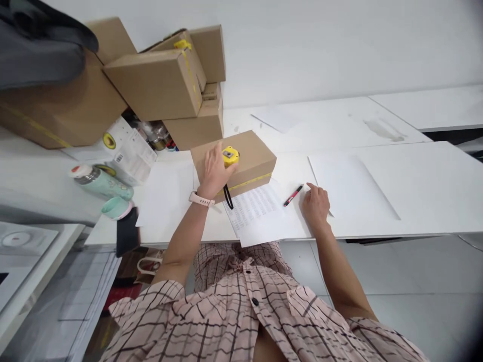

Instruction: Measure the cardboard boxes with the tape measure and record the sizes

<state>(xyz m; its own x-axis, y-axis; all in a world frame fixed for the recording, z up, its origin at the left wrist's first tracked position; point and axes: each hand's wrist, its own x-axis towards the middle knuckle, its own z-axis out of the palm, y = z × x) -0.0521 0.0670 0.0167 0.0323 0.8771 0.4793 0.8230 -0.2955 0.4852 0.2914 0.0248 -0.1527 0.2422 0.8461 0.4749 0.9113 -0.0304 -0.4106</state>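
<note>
My left hand (212,171) grips a yellow tape measure (230,155) on top of a small cardboard box (252,154) that stands on the white table (415,201). A black strap (228,196) hangs from the tape measure over the box's front. My right hand (316,203) rests on the table with its fingers curled down, holding nothing that I can see. A red and black pen (293,195) lies just left of it. A printed sheet (253,210) lies in front of the box.
A pile of larger cardboard boxes (158,83) stands at the back left. A green bottle (98,181) and a small green cup (115,207) lie at the left, by a white packet (130,156). Blank sheets (350,191) lie at the right.
</note>
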